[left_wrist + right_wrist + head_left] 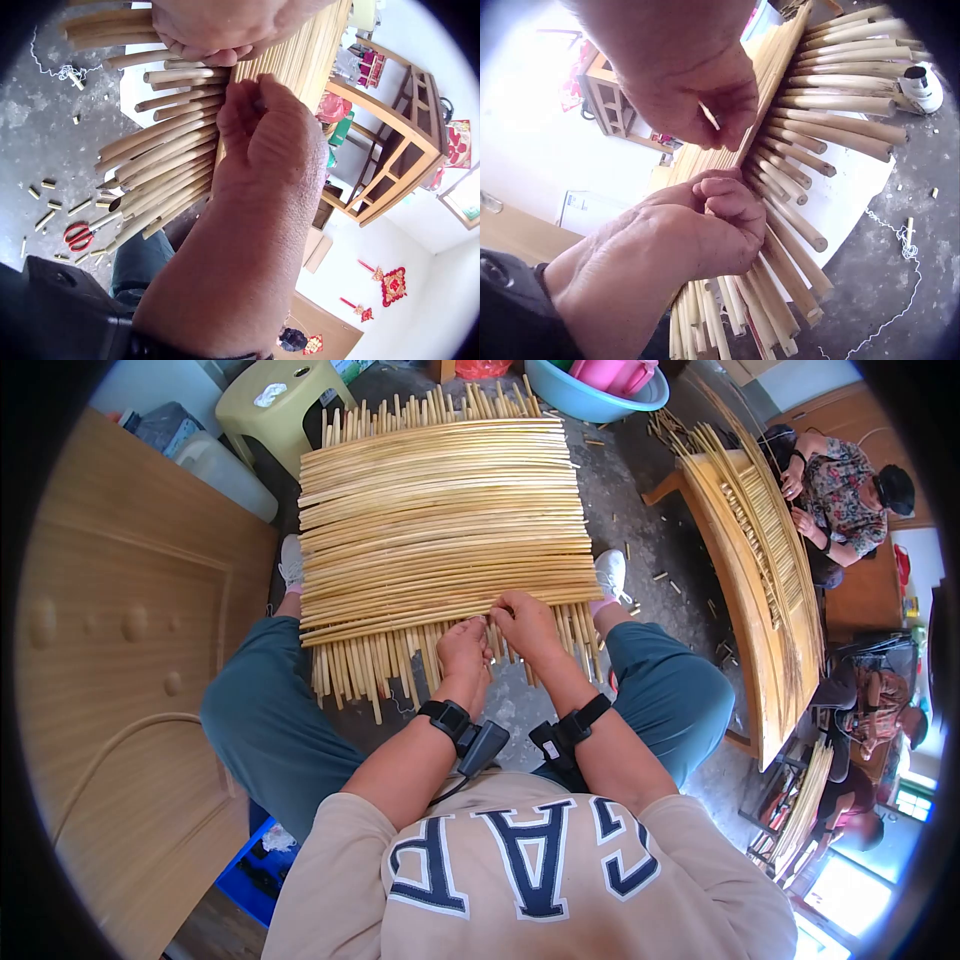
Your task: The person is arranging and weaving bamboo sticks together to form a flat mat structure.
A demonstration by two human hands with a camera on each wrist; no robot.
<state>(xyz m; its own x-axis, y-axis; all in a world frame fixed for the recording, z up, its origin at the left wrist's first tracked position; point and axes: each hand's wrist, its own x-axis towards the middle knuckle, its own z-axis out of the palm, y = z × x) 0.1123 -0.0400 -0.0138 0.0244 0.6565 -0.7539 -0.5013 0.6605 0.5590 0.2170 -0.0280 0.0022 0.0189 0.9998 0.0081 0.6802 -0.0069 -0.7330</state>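
Observation:
A large panel of pale, slender sticks (445, 510) lies before me, with a layer running across over others whose ends stick out at the near and far sides. My left hand (465, 650) is at the near edge, its fingers curled in against the outermost sticks. Close beside it, my right hand (525, 625) bends its fingers toward the thumb over the same edge. In the right wrist view, a short thin pale strip (709, 116) shows between the right hand's fingers and thumb. What the left fingertips grip is mostly hidden by the curled hand.
Protruding stick ends (840, 101) reach toward my legs. Red-handled scissors (79, 237) and cut stick pieces lie on the floor. A plastic stool (280, 405) and blue basin (600, 395) stand beyond. At right, a person (845, 485) works at a wooden table (745, 590).

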